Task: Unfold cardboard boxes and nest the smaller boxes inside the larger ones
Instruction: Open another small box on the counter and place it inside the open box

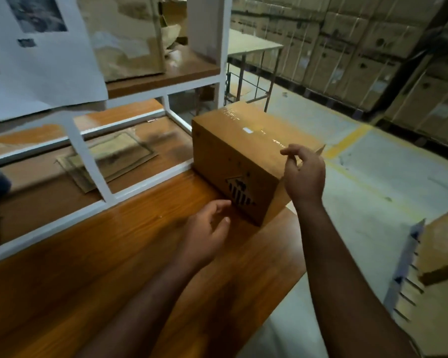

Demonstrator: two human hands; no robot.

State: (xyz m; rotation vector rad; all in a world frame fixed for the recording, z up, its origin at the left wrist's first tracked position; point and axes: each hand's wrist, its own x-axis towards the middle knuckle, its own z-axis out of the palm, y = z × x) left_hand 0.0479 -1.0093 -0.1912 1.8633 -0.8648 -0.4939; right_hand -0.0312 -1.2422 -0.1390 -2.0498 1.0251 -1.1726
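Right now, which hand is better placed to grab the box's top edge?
Right. The right hand hovers open at the near top corner of the box, fingers curled toward the edge. The left hand sits lower, open, above the table beside the box's base.

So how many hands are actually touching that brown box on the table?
0, as far as shows. The left hand hovers open near the box, by its printed side; the right hand hangs open at its right end. Any contact there would be hidden.
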